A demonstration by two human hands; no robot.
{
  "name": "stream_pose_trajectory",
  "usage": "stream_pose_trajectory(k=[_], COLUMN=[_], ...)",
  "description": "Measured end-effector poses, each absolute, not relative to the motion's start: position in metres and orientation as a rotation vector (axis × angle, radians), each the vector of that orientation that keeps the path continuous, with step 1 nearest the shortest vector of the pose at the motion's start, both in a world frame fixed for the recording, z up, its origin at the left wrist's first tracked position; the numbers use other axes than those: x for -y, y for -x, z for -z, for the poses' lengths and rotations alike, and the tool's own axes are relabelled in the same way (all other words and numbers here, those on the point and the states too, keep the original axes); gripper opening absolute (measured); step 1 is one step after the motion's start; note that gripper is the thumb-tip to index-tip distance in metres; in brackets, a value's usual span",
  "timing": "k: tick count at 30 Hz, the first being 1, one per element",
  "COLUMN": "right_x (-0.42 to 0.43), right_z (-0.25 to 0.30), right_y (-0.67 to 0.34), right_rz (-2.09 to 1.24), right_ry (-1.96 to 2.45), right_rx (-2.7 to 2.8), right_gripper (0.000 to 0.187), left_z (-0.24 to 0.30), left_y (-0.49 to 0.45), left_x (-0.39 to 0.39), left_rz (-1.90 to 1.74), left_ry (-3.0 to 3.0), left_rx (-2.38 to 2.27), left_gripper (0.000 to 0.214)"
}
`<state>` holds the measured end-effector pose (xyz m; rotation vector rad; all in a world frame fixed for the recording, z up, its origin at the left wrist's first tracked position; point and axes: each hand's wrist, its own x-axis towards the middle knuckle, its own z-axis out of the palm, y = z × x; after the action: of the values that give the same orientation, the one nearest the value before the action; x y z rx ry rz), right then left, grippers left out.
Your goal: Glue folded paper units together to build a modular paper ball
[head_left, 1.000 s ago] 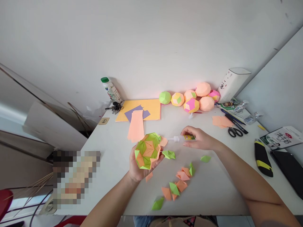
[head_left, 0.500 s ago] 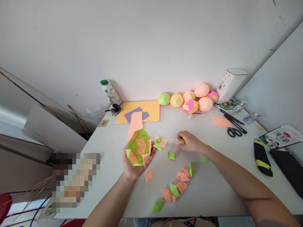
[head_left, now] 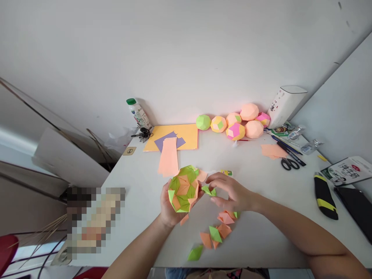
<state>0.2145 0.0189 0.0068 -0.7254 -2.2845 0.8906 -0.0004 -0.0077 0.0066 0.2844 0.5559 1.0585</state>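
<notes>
My left hand point(head_left: 170, 207) cups a half-built green and orange paper ball point(head_left: 183, 188) above the white table point(head_left: 261, 236). My right hand point(head_left: 231, 193) is just right of it, fingers curled over a small green folded piece point(head_left: 208, 190) that sits beside the ball's open edge. A small glue bottle point(head_left: 225, 173) lies on the table behind my right hand, let go. Several loose green and orange folded pieces point(head_left: 216, 232) lie scattered near the front edge.
Several finished paper balls point(head_left: 235, 122) line the wall. Orange, purple and pink sheets point(head_left: 171, 145) lie at the back, with a bottle point(head_left: 138, 112) and keys point(head_left: 143, 134). Scissors point(head_left: 288, 162), pens, a black and yellow cutter point(head_left: 325, 195) and a white container point(head_left: 286, 104) are on the right.
My right hand has put down the glue bottle and come back toward the ball, closing over a green folded piece. My left hand has turned the ball and brought it slightly right.
</notes>
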Motion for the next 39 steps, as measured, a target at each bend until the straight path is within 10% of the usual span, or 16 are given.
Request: stream_pose_trajectory(k=[39], right_x=[-0.038], right_z=[-0.027], right_y=[-0.238], right_rz=[-1.518], right_ry=[0.728], right_rx=[1.692], right_gripper=[0.015], left_z=[0.011], left_y=[-0.002], left_x=[0.018], left_rz=[-1.078], left_ry=[-0.683], left_rx=[-0.596], left_gripper=[0.078])
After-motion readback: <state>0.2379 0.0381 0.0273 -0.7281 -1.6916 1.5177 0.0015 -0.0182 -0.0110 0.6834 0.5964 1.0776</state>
